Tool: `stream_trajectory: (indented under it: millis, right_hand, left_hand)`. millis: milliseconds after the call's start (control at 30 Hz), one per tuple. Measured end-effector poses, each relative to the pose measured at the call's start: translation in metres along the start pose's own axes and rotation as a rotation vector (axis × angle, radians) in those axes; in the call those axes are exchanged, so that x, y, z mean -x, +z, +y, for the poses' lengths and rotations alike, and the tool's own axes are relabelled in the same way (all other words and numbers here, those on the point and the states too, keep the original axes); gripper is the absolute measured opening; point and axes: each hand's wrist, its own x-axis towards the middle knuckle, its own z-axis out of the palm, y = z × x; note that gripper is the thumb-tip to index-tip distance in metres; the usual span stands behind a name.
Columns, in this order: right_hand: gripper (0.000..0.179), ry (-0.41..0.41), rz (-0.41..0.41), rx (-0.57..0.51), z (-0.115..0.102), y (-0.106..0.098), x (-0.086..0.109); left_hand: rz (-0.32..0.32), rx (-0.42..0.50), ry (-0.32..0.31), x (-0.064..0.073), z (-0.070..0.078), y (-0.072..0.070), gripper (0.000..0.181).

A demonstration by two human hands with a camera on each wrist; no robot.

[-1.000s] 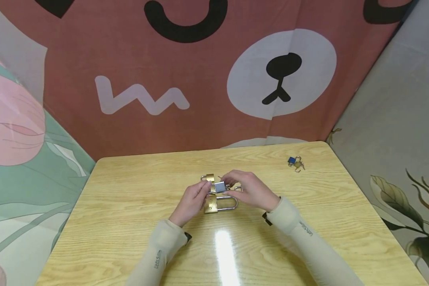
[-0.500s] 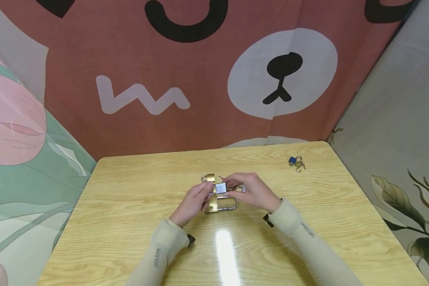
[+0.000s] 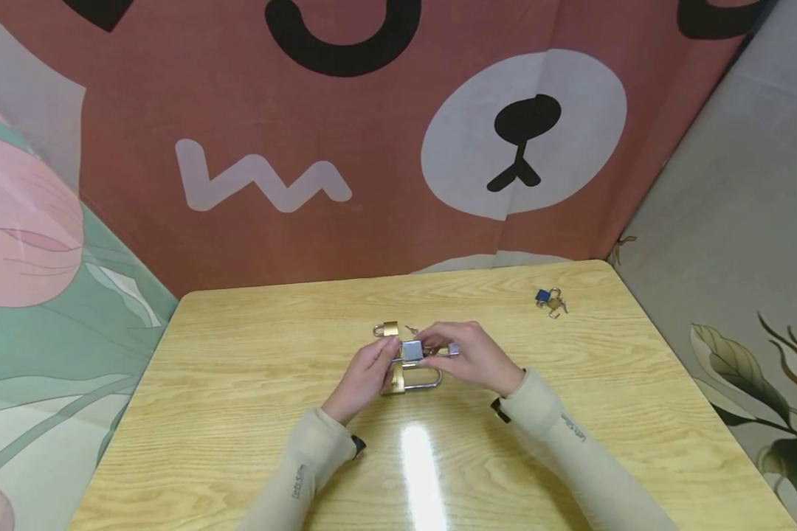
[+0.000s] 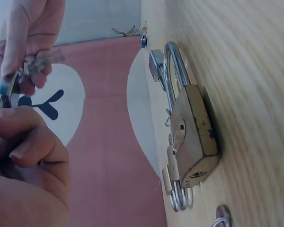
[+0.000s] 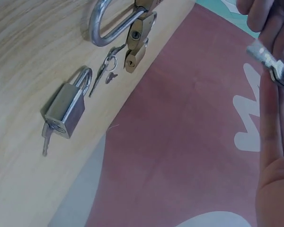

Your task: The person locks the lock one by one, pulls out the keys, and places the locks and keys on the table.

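Observation:
In the head view my left hand [image 3: 361,376] grips a silver padlock [image 3: 412,351] by its left end, just above the table. My right hand [image 3: 471,355] is at the padlock's right end, thumb and fingertips pinching a key. A loose key [image 5: 261,53] dangles by the right fingers in the right wrist view. Curled left fingers [image 4: 33,142] hide most of the padlock in the left wrist view. Below the hands lies a large brass padlock [image 4: 191,127] with a long shackle; the left hand partly covers it in the head view.
On the wooden table [image 3: 239,354] lie a small brass padlock [image 3: 390,329], a small key [image 3: 412,330] and another silver padlock [image 5: 66,111] with a key in it. A blue padlock [image 3: 542,296] and a brass one with keys sit at the back right. Patterned cloths surround the table.
Both hands have shifted slightly to the right with the silver padlock. More of the small key behind the right fingers shows now. The padlocks on the table stay put.

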Motion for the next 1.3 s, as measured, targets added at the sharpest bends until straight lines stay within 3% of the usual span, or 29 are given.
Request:
stream_trajectory:
  millis: [233,567,1033,1300]
  right_hand:
    - [0.033,0.035,-0.016,-0.038,0.002,-0.001,0.003]
    - [0.032,0.097,-0.05,-0.099,0.009,-0.003,0.005]
    - [0.03,0.219,-0.1,-0.143,0.01,-0.01,0.011]
    - [0.032,0.211,-0.097,-0.157,0.013,-0.011,0.013]
  left_hand:
    - [0.039,-0.052,0.047,0.002,0.002,0.004,0.044]
    - [0.01,0.041,-0.061,0.001,0.005,0.006,0.052]
    - [-0.016,0.109,-0.103,0.004,0.011,0.008,0.055]
    - [-0.038,0.168,-0.142,0.004,0.015,0.007,0.046]
